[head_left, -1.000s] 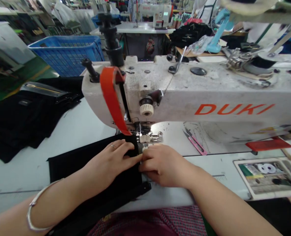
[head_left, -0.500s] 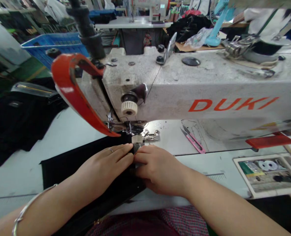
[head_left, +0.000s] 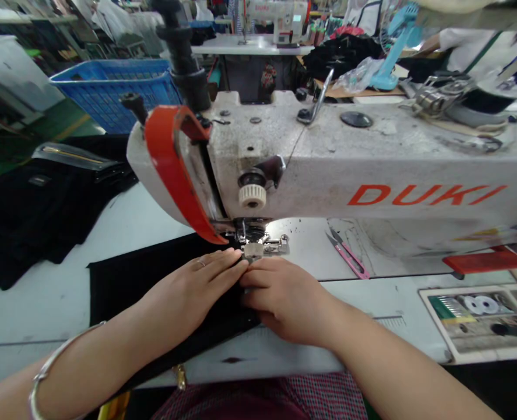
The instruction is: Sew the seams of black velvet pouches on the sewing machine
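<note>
A black fabric piece (head_left: pixel 140 280) lies on the white table under the presser foot (head_left: pixel 262 248) of a white DUKI sewing machine (head_left: pixel 350 169). My left hand (head_left: pixel 192 291) rests flat on the fabric, fingers stretched toward the foot, a ring on one finger and a bangle on the wrist. My right hand (head_left: pixel 284 297) sits beside it with fingers curled down, pressing the fabric's right edge just in front of the foot. The two hands touch at the fingertips. The needle itself is hidden behind the foot.
Pink thread snips (head_left: pixel 348 256) lie right of the foot. A tray with bobbins (head_left: pixel 481 321) sits at the right edge. A pile of black garments (head_left: pixel 35 216) covers the table's left. A blue crate (head_left: pixel 113 87) stands behind, and other sewing stations (head_left: pixel 275 23) beyond.
My hands stay pressed on the fabric at the foot, and the fabric has slid slightly further under it. The camera view shifted left then back.
</note>
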The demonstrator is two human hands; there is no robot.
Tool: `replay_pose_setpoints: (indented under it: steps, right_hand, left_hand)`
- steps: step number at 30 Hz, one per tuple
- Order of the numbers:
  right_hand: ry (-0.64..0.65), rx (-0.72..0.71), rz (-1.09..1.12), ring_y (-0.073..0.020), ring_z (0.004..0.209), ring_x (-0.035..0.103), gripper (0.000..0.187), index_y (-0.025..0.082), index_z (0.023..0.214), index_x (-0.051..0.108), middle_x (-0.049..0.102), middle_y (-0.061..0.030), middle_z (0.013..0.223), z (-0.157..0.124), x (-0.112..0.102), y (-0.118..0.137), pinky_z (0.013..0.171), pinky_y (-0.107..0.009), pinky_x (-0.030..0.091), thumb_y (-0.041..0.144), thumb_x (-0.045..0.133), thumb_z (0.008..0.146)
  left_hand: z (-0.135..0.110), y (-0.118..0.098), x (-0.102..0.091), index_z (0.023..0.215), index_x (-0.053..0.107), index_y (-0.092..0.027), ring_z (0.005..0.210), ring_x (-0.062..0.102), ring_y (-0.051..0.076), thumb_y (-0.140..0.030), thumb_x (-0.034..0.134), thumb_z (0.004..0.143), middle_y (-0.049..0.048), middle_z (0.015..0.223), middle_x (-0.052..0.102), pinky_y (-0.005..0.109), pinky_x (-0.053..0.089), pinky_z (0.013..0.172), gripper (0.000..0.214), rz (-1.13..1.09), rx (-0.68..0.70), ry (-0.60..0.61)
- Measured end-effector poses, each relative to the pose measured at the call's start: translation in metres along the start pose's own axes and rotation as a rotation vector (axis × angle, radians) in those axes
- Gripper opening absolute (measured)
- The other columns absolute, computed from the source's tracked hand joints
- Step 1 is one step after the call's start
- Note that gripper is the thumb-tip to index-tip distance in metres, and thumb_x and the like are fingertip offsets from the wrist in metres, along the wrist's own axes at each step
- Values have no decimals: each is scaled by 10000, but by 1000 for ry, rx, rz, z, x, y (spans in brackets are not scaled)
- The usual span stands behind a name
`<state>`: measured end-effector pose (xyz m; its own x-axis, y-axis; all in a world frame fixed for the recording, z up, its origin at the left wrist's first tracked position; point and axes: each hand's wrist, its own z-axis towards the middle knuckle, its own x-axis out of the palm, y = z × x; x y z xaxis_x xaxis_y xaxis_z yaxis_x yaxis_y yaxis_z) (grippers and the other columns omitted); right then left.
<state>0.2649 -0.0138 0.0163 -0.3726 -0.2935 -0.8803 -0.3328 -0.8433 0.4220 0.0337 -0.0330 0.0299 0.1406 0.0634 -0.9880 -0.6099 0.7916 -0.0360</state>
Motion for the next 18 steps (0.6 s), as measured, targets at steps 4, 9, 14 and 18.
replay_pose_setpoints:
  steps: [4, 9, 14, 18]
  right_hand:
    - [76, 77, 194, -163, 818, 591, 167, 190, 734, 731, 669, -16, 856, -4, -13, -2, 754, -293, 471, 97, 628, 827]
    - [206, 73, 360, -123, 705, 539, 212, 197, 680, 716, 589, 35, 672, -11, -25, -3, 702, -254, 423, 59, 619, 808]
    - [225, 75, 371, -131, 721, 539, 238, 200, 695, 737, 612, 19, 695, -11, -24, -5, 713, -263, 411, 59, 579, 805]
    - [221, 105, 400, -134, 735, 551, 241, 207, 753, 760, 636, 13, 725, -11, -24, -5, 712, -261, 410, 60, 573, 791]
  left_hand:
    - [-18, -26, -8, 1387, 530, -158, 1313, 574, 197, -302, 422, 1046, 64, 1431, 599, 354, 521, 1080, 385, -76, -102, 2]
    - [-36, -59, -3, 1443, 490, -168, 1350, 539, 215, -433, 462, 1032, 47, 1480, 551, 385, 523, 1084, 489, -109, -233, -46]
    - [-37, -64, 10, 1417, 520, -89, 1387, 483, 277, -251, 516, 1005, 104, 1462, 559, 446, 445, 1164, 442, -38, -138, -67]
    - [-36, -60, 12, 1415, 529, -85, 1378, 480, 305, -190, 485, 1005, 121, 1442, 570, 470, 435, 1168, 426, 3, -81, -39]
